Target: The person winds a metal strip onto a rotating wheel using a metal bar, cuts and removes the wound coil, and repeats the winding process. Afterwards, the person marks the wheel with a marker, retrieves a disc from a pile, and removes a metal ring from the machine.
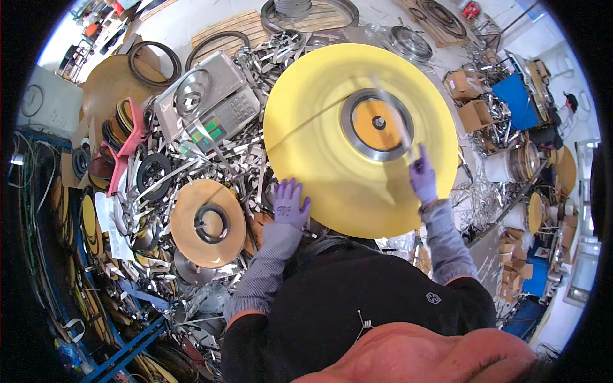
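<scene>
A large yellow disc (319, 166) stands directly in front of the person, above a spread of loose metal strips (252, 166), and takes up the upper middle of the view. Its face is smooth and bright, smeared in faint circular streaks from motion blur, with a thin dark line slanting across its left part. Around its middle sits a silvery metal ring (383, 155) with a darker inner band; inside that lies an orange core (365, 131), and a small round spindle end (378, 122) shows at the centre. A pale, blurred streak (398, 118) runs over the right side of the ring down toward the right hand (423, 179); what it is cannot be made out.

The left hand (290, 205), in a purple glove, is at the disc's lower left edge, back up, fingers spread and pointing away from the body, its grasp released. Some fingers overlap the rim, though contact cannot be told. The right hand, gloved alike, is over the lower right of the disc, one dark-tipped finger extended upward; blur hides whether it grasps anything. Both forearms reach forward in grey sleeves (448, 239), the left angled inward, the right slanting slightly leftward.
</scene>
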### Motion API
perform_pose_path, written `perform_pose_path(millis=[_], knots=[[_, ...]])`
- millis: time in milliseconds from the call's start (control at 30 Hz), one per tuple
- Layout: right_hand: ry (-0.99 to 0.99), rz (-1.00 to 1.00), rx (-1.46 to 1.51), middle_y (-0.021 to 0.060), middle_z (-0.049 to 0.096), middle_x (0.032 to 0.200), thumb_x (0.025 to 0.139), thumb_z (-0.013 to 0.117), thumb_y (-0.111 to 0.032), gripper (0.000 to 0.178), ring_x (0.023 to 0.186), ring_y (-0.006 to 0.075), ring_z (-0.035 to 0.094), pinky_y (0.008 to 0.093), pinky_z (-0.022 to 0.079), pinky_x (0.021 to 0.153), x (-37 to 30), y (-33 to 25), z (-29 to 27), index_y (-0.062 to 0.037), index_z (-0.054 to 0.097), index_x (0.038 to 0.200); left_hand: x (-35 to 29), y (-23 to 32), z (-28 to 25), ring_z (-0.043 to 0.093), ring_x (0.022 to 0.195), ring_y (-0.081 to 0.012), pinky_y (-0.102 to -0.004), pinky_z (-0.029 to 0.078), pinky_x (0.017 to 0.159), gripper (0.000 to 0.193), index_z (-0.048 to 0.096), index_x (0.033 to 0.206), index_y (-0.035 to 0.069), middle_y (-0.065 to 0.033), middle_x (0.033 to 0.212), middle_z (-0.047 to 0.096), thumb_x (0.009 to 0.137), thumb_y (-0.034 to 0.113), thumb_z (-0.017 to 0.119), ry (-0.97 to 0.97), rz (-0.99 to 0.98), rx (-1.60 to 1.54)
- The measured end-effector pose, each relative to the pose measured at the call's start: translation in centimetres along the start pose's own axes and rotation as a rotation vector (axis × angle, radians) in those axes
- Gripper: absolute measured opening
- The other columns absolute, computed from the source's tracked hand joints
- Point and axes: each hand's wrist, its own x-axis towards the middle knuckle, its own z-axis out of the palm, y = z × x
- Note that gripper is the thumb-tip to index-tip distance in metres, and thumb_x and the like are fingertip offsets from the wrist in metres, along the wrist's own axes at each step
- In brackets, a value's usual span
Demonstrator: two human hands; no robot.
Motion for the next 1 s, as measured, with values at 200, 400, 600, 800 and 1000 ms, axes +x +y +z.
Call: perform_pose_path(millis=[200,400,600,800,1000], knots=[[-0.267,-0.014,-0.313,0.0146,0.053,0.088,0.087,0.058,-0.017,0.049,0.075,0.0324,0.058,0.0421,0.048,0.068,-6.7,1.4,5.5,-0.0254,0.048,0.134,-9.9,-4.1,-7.5,0.038,0.123,-0.0392,-0.0534,0.029,0.103,0.043,0.050,0.123,0.000,-0.0254,0.129,0.045,0.090,0.028,0.051,0.514,-0.386,0.115],[-0.218,-0.050,-0.250,0.0134,0.054,0.089,0.088,0.056,-0.020,0.046,0.078,0.0319,0.058,0.0423,0.048,0.069,-7.6,0.7,6.6,-0.0259,0.049,0.133,-19.5,-12.8,-9.2,0.040,0.123,-0.0353,-0.0523,0.032,0.101,0.039,0.054,0.122,0.002,-0.0196,0.131,0.046,0.094,0.027,0.043,0.760,-1.168,0.237],[-0.160,-0.105,-0.198,0.0122,0.054,0.088,0.087,0.056,-0.019,0.045,0.076,0.0304,0.058,0.0410,0.048,0.069,-8.0,0.2,7.2,-0.0259,0.051,0.132,-21.9,-16.1,-7.1,0.035,0.129,-0.0346,-0.0541,0.025,0.105,0.040,0.054,0.124,0.012,-0.0082,0.137,0.046,0.086,0.023,0.048,0.401,-1.138,0.616],[-0.201,-0.034,-0.212,0.0151,0.057,0.086,0.086,0.058,-0.020,0.047,0.079,0.0322,0.059,0.0429,0.049,0.073,-6.3,0.9,7.2,-0.0242,0.051,0.132,-19.2,-14.3,-6.5,0.032,0.132,-0.0367,-0.0577,0.018,0.108,0.042,0.051,0.128,0.011,-0.0114,0.140,0.043,0.087,0.021,0.048,0.374,-1.004,0.620],[0.066,-0.027,-0.263,0.0210,0.061,0.099,0.087,0.056,-0.022,0.045,0.089,0.0343,0.062,0.0427,0.049,0.080,2.7,0.7,7.6,-0.0190,0.051,0.132,-18.3,-13.5,-6.8,0.030,0.134,-0.0359,-0.0558,0.015,0.109,0.043,0.050,0.129,0.008,-0.0116,0.141,0.042,0.087,0.020,0.049,0.360,-0.955,0.579]])
